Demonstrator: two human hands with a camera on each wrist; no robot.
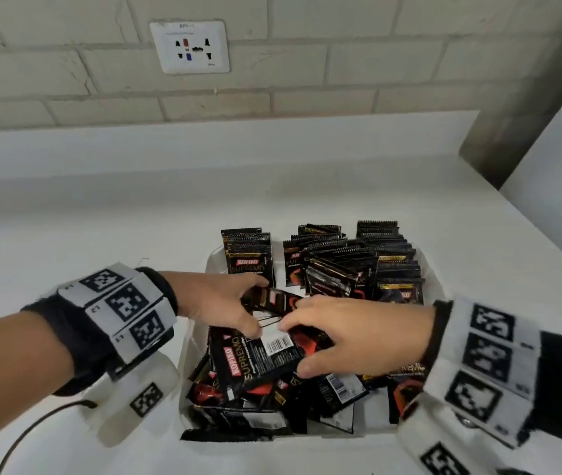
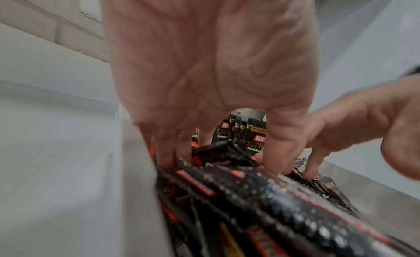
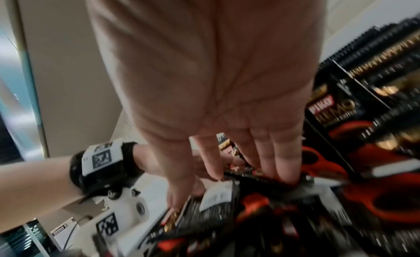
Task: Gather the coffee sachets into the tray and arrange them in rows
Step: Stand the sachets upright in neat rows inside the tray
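Black wristbands [image 1: 77, 334] bearing white tag-printed blocks [image 1: 120, 305], apparently cabled.

A plain white bench [image 1: 101, 217] meets a pale brick wall; on it sits a translucent white plastic tray [image 1: 188, 351], and a black cable [image 1: 29, 430] lies beside it.

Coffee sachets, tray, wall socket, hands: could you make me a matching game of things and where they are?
Things:
1. upright sachets
2. jumbled sachets
3. wall socket
4. left hand

Places:
A. on the brick wall
B. near end of the tray
C. far end of the tray, in rows
D. beside the right hand, gripping sachets

Pairs: 1-C, 2-B, 3-A, 4-D
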